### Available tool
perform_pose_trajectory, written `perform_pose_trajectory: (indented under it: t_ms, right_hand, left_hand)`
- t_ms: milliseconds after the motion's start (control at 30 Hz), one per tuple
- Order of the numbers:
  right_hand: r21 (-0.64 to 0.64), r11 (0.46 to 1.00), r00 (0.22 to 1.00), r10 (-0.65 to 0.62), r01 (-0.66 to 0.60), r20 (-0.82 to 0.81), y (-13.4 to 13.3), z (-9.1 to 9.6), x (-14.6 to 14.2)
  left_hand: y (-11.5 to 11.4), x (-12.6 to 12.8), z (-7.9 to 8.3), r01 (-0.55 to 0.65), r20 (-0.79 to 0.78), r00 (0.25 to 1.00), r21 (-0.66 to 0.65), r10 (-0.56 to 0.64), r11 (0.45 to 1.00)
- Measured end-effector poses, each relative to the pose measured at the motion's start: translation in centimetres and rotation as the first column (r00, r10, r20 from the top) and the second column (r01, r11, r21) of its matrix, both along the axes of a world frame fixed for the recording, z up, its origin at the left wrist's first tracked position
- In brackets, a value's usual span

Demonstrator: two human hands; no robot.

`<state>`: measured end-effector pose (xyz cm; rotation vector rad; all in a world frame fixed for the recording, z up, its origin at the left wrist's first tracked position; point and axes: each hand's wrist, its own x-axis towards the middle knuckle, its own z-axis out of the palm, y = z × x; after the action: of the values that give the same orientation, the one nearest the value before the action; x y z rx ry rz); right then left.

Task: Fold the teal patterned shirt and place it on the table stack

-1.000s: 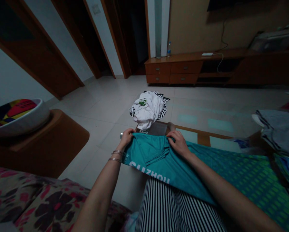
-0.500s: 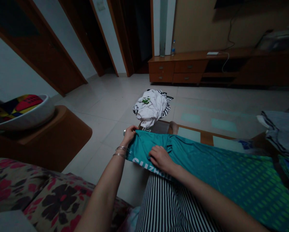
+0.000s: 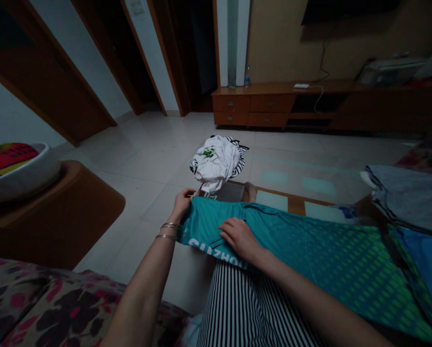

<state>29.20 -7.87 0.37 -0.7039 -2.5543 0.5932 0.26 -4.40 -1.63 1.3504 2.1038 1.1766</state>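
Teal cloth (image 3: 284,229) is lying across the low table (image 3: 295,207), its far left corner being pinched by the left hand (image 3: 181,202), maybe so it is not slipping, while the right hand (image 3: 238,237) is resting on top, perhaps pressing folds flat, its bent fingers hiding any grip.

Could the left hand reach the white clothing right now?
Probably yes: the white clothing lies just beyond the left hand, nothing visibly between, though that hand is at one end of the teal garment.
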Motion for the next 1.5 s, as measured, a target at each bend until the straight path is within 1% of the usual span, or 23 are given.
perform_pose_trajectory:
  t_ms: [33,100,167,200,267,333,433,500,600,733,833,900,967,1033,1100,1133,1200,1267,1300,1333,1367,1433,1500]
  right_hand:
    - [0.021,0.998,0.998,-0.059,0.059,-0.024,0.9,0.1,0.4]
    - [0.077,0.984,0.986,-0.159,0.162,-0.049,2.7,0.1,0.8]
    - [0.138,0.968,0.978,-0.207,0.21,-0.034,4.1,-0.4,0.7]
    - [0.16,0.965,0.978,-0.21,0.21,-0.014,4.5,-0.8,0.5]
    - [0.175,0.967,0.98,-0.195,0.186,0.04,4.9,-1.7,0.0]
    - [0.157,0.972,0.977,-0.193,0.177,0.092,4.9,-2.8,-0.3]
    - [0.118,0.97,0.963,-0.229,0.213,0.141,4.6,-4.2,0.1]
    - [0.105,0.965,0.955,-0.254,0.24,0.151,4.4,-4.8,0.8]
    - [0.1,0.958,0.948,-0.282,0.269,0.15,4.2,-5.1,2.1]
    - [0.11,0.945,0.936,-0.322,0.308,0.141,4.2,-5.2,4.5]
    - [0.093,0.932,0.923,-0.36,0.35,0.133,4.1,-5.2,7.7]
    - [0.061,0.918,0.912,-0.397,0.393,0.106,3.4,-4.9,10.8]
    - [0.031,0.888,0.887,-0.459,0.458,0.047,1.9,-4.5,14.6]
    - [0.015,0.839,0.839,-0.543,0.543,-0.023,-0.3,-3.9,19.0]
    - [0.024,0.759,0.758,-0.648,0.651,-0.067,-2.9,-3.3,23.6]
    - [0.039,0.7,0.701,-0.709,0.713,-0.074,-4.3,-3.1,25.8]
    - [0.084,0.551,0.557,-0.829,0.83,-0.058,-7.0,-3.0,29.7]
    - [0.141,0.404,0.41,-0.912,0.904,-0.015,-9.2,-3.2,32.6]
    - [0.171,0.347,0.35,-0.936,0.922,0.012,-9.9,-3.3,33.6]
    - [0.199,0.304,0.301,-0.953,0.932,0.042,-10.4,-3.5,34.2]
    - [0.226,0.269,0.26,-0.963,0.936,0.07,-10.7,-3.6,34.6]
    - [0.27,0.226,0.2,-0.972,0.936,0.119,-10.6,-3.8,34.8]
    - [0.298,0.197,0.157,-0.975,0.934,0.155,-10.1,-3.6,34.4]
  left_hand:
    - [-0.1,0.6,0.5,-0.02,-0.052,0.998,0.008,0.02,1.0]
    - [-0.6,2.9,1.5,-0.023,-0.238,0.971,0.033,0.03,0.999]
    - [-1.5,6.3,2.0,0.056,-0.453,0.891,0.031,-0.036,0.998]
    - [-2.0,8.1,1.9,0.112,-0.527,0.845,0.006,-0.092,0.994]
    - [-3.1,11.1,1.3,0.181,-0.59,0.785,-0.072,-0.189,0.981]
    - [-4.1,12.6,0.2,0.176,-0.603,0.763,-0.156,-0.235,0.972]
    - [-4.8,12.3,-1.3,0.124,-0.616,0.749,-0.233,-0.245,0.965]
    - [-5.0,11.4,-1.8,0.104,-0.64,0.727,-0.253,-0.248,0.962]
    - [-4.9,10.7,-1.8,0.091,-0.676,0.688,-0.279,-0.263,0.956]
    - [-4.6,10.5,-1.7,0.062,-0.71,0.651,-0.303,-0.269,0.951]
    - [-4.2,10.5,-1.8,0.046,-0.72,0.636,-0.325,-0.279,0.945]
    - [-4.0,10.4,-1.8,0.04,-0.724,0.629,-0.335,-0.285,0.941]
    - [-3.9,10.1,-1.8,0.036,-0.723,0.627,-0.343,-0.289,0.938]
    - [-3.9,9.7,-1.8,0.034,-0.718,0.632,-0.352,-0.292,0.936]
    - [-3.8,9.1,-1.6,0.038,-0.706,0.639,-0.366,-0.304,0.93]
    - [-3.7,9.0,-1.4,0.037,-0.696,0.647,-0.38,-0.312,0.924]
    - [-3.1,9.4,-0.5,0.02,-0.685,0.662,-0.389,-0.304,0.921]
    - [-2.0,11.1,1.0,0.026,-0.706,0.659,-0.324,-0.26,0.946]
    - [-1.2,12.6,1.8,0.057,-0.721,0.651,-0.265,-0.237,0.963]
    - [-0.4,14.5,2.6,0.111,-0.732,0.643,-0.202,-0.225,0.973]
    - [0.6,16.8,3.3,0.185,-0.733,0.638,-0.153,-0.237,0.971]
    - [2.7,22.3,4.2,0.343,-0.691,0.638,-0.14,-0.34,0.929]
    - [5.0,28.4,4.3,0.493,-0.595,0.623,-0.206,-0.508,0.845]
